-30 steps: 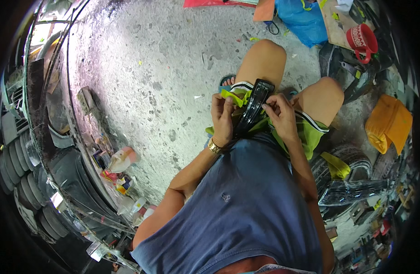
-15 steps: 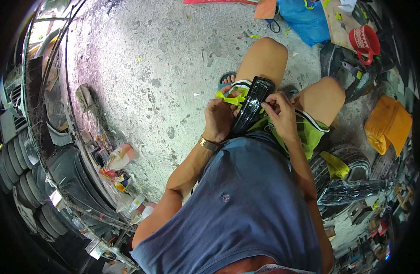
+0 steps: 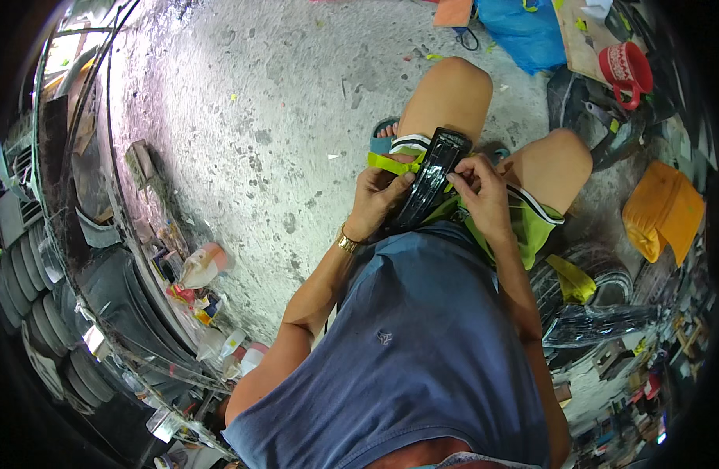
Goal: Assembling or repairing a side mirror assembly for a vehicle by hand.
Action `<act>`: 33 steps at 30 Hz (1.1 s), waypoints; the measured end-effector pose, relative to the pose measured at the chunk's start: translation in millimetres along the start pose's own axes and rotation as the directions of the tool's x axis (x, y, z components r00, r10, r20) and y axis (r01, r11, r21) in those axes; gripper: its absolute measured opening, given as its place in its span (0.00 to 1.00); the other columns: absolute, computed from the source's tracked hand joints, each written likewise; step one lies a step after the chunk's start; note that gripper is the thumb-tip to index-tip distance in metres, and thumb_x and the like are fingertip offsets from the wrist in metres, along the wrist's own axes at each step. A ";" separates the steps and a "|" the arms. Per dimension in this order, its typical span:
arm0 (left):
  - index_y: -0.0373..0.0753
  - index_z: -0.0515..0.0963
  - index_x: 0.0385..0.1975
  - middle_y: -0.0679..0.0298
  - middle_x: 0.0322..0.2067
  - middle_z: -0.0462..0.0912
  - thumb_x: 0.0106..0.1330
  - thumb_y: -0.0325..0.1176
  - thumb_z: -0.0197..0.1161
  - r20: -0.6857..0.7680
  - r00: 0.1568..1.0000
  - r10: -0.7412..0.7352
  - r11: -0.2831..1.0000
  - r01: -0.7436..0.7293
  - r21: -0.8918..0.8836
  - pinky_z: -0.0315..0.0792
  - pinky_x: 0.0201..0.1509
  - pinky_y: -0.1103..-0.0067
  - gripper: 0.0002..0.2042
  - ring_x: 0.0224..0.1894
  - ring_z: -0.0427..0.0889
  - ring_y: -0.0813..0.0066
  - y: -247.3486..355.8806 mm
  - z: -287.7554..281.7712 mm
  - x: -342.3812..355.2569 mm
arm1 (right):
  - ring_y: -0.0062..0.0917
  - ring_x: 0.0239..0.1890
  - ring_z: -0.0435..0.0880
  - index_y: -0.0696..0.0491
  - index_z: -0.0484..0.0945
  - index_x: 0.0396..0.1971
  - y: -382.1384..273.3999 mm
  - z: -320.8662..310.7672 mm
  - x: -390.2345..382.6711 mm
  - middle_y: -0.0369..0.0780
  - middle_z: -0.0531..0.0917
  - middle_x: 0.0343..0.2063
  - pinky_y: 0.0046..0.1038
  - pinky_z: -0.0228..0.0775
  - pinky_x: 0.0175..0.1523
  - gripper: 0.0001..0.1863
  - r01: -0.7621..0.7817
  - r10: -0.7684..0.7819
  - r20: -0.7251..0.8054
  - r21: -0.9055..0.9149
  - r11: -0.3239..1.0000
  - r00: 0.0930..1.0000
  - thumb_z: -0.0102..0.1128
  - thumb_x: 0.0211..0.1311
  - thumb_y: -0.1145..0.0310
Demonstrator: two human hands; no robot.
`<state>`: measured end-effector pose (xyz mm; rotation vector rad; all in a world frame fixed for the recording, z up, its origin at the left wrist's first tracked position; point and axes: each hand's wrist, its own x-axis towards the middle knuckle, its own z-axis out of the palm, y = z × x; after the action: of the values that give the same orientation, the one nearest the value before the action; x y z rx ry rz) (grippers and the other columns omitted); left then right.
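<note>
A long black piece wrapped in glossy clear film [image 3: 433,173] lies slanted across my lap, its upper end resting against my thigh. My left hand [image 3: 375,205] grips its left edge, with the thumb lying along that edge and the other fingers partly hidden. From beside that thumb a bright yellow-green strip [image 3: 392,163] sticks out to the left. On the other side, my right hand [image 3: 484,199] is closed in a pinch at the right edge. A small yellow-green bit shows at its fingertips, apparently part of the strip.
A red mug [image 3: 627,74] stands at the upper right on a board, near a blue plastic bag [image 3: 524,35]. An orange container [image 3: 664,213] and another film-wrapped black piece [image 3: 602,324] lie to my right. Stacked black parts [image 3: 31,273] line the left behind a metal frame.
My left hand has turned, bringing its thumb onto the black piece's edge. The yellow-green strip now reaches straighter to the left. My right hand has hardly moved.
</note>
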<state>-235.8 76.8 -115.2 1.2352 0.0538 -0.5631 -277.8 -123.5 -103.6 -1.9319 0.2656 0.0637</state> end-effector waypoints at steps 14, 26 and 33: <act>0.36 0.76 0.43 0.70 0.36 0.79 0.69 0.28 0.58 -0.024 0.993 -0.114 0.987 0.111 -0.115 0.67 0.38 0.87 0.07 0.33 0.73 0.86 -8.0 -9.2 2.4 | 0.16 0.27 0.71 0.58 0.74 0.32 -8.4 -1.3 1.0 0.34 0.74 0.28 0.20 0.64 0.34 0.08 -0.041 0.040 0.023 0.014 0.999 0.999 0.65 0.57 0.77; 0.34 0.75 0.38 0.70 0.34 0.78 0.66 0.26 0.61 0.028 0.999 -0.020 0.980 0.014 0.199 0.68 0.39 0.88 0.05 0.35 0.74 0.86 2.5 -3.6 4.8 | 0.18 0.28 0.73 0.56 0.74 0.34 -2.5 -0.9 0.4 0.36 0.74 0.30 0.21 0.65 0.30 0.08 0.010 -0.010 0.033 -0.003 1.000 0.999 0.65 0.57 0.75; 0.36 0.74 0.37 0.72 0.29 0.77 0.70 0.31 0.57 -0.079 0.992 -0.099 0.988 0.107 0.110 0.65 0.31 0.88 0.05 0.28 0.70 0.88 -0.2 -0.8 5.3 | 0.18 0.29 0.72 0.57 0.74 0.34 -0.7 -1.9 -0.5 0.35 0.74 0.30 0.20 0.65 0.30 0.08 -0.015 0.015 0.034 -0.002 1.000 0.999 0.65 0.57 0.76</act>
<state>-231.1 75.4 -117.4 1.3705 0.1499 -0.6171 -278.4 -124.9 -102.2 -1.9292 0.2568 0.1070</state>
